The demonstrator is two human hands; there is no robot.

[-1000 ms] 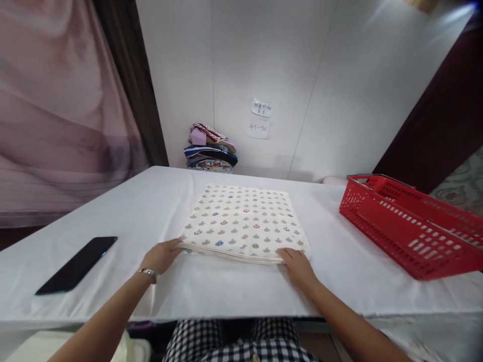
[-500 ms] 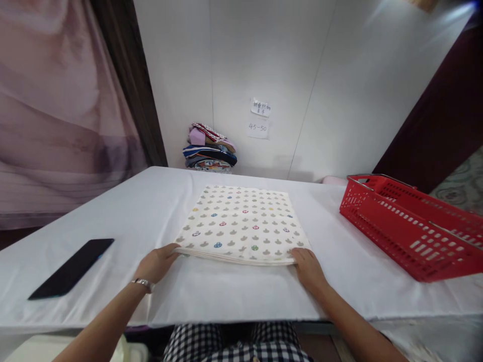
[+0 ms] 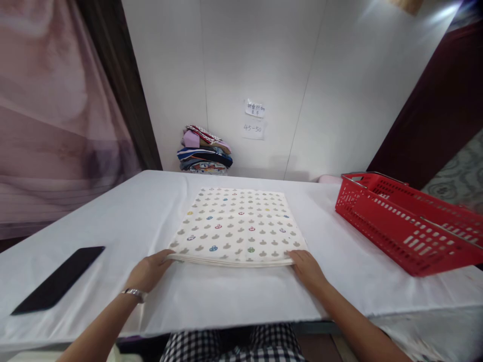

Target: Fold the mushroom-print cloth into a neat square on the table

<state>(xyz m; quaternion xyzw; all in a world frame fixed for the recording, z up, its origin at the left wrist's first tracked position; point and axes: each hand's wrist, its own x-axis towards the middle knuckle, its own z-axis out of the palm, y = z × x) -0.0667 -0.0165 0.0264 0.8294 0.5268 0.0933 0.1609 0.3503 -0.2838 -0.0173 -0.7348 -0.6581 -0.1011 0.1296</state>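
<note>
A folded white cloth (image 3: 234, 229) lies flat on the table, printed with rows of grey mushroom shapes and a few blue, red, green, yellow and purple ones. Several layers show along its near edge. My left hand (image 3: 149, 271), with a silver band at the wrist, closes on the near left corner. At the near right corner, my right hand (image 3: 307, 270) grips the same cloth, fingers on top. Both thumbs are mostly hidden.
The table (image 3: 124, 216) has a white cover. A black phone-like slab (image 3: 58, 279) lies at left, and a red perforated basket (image 3: 396, 221) stands at right. Folded fabrics (image 3: 206, 151) are stacked beyond the far edge, below paper notes (image 3: 254, 129) on the wall.
The camera view has shifted slightly, so the table items appear a little farther left. Both hands stay at the cloth's near corners, and the cloth keeps its folded shape.
</note>
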